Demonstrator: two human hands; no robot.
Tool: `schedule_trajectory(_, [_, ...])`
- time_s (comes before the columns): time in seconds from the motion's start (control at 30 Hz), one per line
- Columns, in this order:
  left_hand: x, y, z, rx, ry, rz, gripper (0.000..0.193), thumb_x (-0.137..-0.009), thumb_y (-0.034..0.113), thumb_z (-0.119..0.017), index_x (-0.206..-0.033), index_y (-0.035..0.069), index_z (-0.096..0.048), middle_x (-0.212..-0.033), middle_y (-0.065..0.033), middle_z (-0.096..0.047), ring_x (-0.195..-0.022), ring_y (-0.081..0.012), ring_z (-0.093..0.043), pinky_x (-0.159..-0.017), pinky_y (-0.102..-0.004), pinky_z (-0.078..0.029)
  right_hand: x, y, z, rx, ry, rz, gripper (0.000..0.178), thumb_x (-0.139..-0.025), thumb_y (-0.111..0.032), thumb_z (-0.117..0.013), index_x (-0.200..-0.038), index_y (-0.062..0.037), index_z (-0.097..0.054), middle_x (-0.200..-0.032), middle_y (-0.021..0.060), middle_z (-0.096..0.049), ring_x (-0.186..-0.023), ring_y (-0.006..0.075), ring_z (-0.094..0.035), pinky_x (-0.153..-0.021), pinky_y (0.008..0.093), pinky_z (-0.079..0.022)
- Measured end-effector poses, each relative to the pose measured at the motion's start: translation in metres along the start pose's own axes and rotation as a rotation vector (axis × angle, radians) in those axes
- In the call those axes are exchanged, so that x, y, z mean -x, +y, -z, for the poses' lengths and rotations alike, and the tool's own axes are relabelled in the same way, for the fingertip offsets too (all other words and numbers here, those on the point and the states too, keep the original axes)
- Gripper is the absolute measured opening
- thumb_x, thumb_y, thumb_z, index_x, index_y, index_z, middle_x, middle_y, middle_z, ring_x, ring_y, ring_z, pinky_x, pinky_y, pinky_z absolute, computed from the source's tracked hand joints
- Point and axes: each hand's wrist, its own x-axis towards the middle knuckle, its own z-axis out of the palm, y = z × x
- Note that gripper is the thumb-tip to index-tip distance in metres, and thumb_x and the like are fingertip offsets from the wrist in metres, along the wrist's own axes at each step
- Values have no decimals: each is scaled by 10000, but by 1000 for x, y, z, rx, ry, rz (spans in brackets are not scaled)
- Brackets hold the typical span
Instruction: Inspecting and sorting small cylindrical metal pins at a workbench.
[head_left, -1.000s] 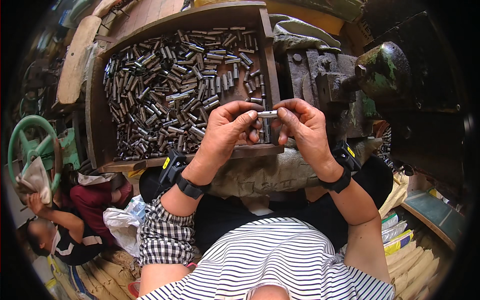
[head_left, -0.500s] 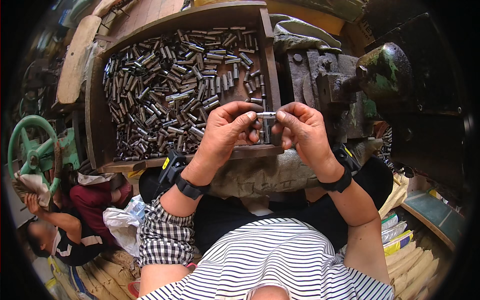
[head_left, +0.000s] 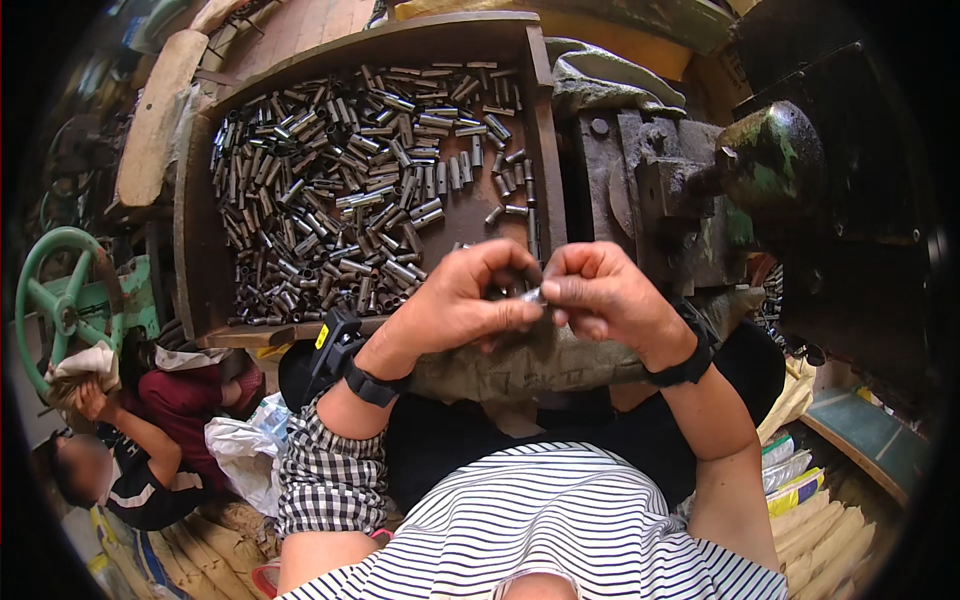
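Both hands meet just over the near edge of a wooden tray [head_left: 552, 170]. A small shiny metal tube [head_left: 532, 297] sits between them, mostly covered by fingers. My left hand [head_left: 480, 295] pinches it from the left with thumb and curled fingers. From the other side, my right hand [head_left: 610, 298] grips its right end between thumb and forefinger. Many similar metal tubes [head_left: 330, 190] lie heaped in the tray's left and middle. A few more tubes [head_left: 508, 178] rest loosely along its right wall, partly in a line.
Right of the tray stands a greasy machine [head_left: 660, 180] with a rounded green-and-black part [head_left: 768, 150]. Cloth [head_left: 540, 372] drapes under my hands. At left, another person's hand [head_left: 92, 400] holds a rag by a green handwheel [head_left: 68, 305].
My hands have drawn nearer to me with the tube, from above the tray's right side to its front edge. The tube has tilted and is now more hidden.
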Motion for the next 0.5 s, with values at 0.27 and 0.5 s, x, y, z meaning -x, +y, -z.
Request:
schedule_trajectory(0.27, [1, -7, 15, -268, 100, -514, 376, -852, 79, -614, -1206, 10, -505, -899, -57, -628, -586, -5, -494, -490, -154, -394, -22, -6, -17, 169, 73, 171, 202, -863, -211, -639, -827, -17, -592, -649, 45, -613, -393, 46, -474, -364, 170, -359])
schedule_trajectory(0.5, [25, -1, 62, 618, 662, -254, 241, -842, 52, -443, -1074, 37, -505, -781, -66, -576, -547, -111, -557, -371, -161, -376, -103, -45, -14, 1769, 606, 1026, 125, -733, 14, -568, -849, 22, -523, -741, 178, -551, -669, 343, -622, -560, 373, -522])
